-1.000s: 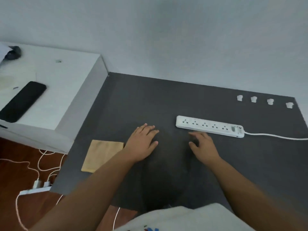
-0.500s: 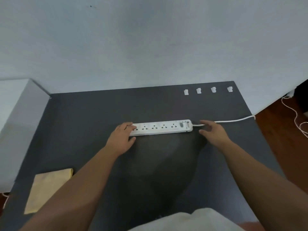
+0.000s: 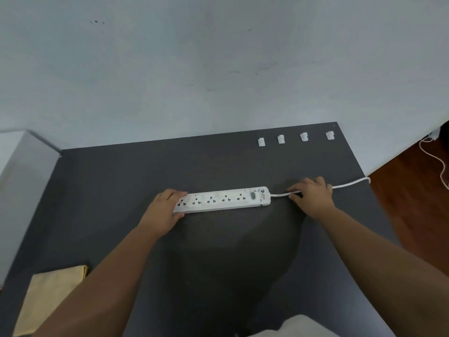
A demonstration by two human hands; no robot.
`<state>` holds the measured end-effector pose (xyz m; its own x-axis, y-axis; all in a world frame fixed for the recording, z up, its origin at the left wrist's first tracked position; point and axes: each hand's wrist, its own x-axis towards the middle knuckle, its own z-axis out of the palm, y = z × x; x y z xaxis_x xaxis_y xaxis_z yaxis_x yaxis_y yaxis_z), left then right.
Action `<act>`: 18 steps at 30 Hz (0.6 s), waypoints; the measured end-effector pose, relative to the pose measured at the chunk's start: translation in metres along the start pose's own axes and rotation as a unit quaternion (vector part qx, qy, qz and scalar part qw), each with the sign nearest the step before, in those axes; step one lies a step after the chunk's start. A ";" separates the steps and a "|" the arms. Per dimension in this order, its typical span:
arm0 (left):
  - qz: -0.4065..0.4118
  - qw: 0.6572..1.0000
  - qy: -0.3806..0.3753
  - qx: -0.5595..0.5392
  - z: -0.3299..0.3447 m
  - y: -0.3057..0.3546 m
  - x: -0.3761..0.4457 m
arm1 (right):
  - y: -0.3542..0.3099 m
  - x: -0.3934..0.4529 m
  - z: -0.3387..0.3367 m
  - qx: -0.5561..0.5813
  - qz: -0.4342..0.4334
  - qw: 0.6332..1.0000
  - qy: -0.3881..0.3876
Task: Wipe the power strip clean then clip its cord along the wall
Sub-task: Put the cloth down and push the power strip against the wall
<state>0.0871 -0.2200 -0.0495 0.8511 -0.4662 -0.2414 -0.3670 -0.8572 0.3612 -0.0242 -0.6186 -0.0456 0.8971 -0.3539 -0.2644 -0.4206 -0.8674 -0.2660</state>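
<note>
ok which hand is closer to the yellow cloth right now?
Left. The left hand grips the power strip's left end, up and right of the yellow cloth. The right hand sits on the cord past the strip's far end.

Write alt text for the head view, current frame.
A person's left hand grips one end of a white power strip on a dark table while the right hand pinches its cord. A yellow cloth lies near-left; four clips line the far edge.
</note>
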 end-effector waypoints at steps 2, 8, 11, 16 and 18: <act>0.009 1.000 -0.013 -0.014 -0.005 -0.002 0.004 | -0.002 0.004 -0.003 -0.013 -0.021 1.000 0.008; 0.037 0.999 0.010 -0.030 -0.038 -0.011 0.033 | -0.008 0.033 -0.020 0.136 -0.072 0.987 0.053; 0.035 0.998 0.034 -0.034 -0.059 -0.019 0.062 | -0.029 0.058 -0.029 0.162 -0.056 0.981 0.086; -0.021 0.996 0.070 -0.058 -0.084 -0.035 0.114 | -0.075 0.098 -0.032 0.180 -0.011 0.981 0.075; -0.041 0.995 0.066 -0.061 -0.088 -0.041 0.130 | -0.088 0.113 -0.029 0.173 0.006 0.983 0.062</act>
<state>0.2461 -0.2267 -0.0162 0.9210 -0.3564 -0.1571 -0.2530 -0.8540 0.4545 0.1178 -0.5922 -0.0254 0.8922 -0.4223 -0.1602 -0.4333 -0.6998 -0.5679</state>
